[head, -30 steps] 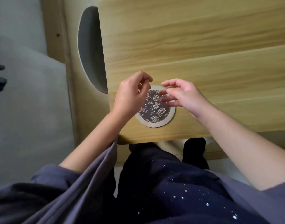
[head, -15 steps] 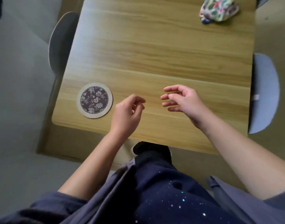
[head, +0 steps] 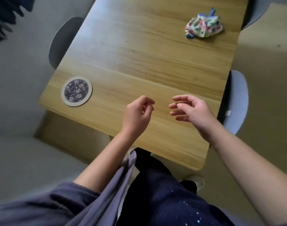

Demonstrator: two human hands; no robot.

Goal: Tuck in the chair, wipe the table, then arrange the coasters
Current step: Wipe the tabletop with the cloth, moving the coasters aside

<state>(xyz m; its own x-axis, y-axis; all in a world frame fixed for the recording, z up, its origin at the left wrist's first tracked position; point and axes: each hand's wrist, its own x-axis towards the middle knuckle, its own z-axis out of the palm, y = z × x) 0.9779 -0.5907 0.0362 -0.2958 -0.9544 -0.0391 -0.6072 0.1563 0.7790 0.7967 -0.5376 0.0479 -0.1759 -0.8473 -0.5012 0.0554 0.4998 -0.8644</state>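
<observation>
Pale floor (head: 268,75) runs all round the wooden table (head: 139,54). Grey chairs (head: 238,101) sit pushed in at the table's left and right sides, so tucking looks done. A patterned cloth (head: 204,27) lies crumpled at the table's far right corner, untouched; wiping seems over. I'd call this the coaster step. One floral coaster (head: 76,91) lies flat by the table's near left corner. The left hand (head: 136,115) and right hand (head: 193,110) hover over the table's near edge, loosely curled and holding nothing. The next move calls for another coaster, and none is in sight.

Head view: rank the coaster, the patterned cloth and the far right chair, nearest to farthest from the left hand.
1. coaster, left of the left hand, near corner.
2. patterned cloth, far right.
3. far right chair, beyond the cloth.
</observation>
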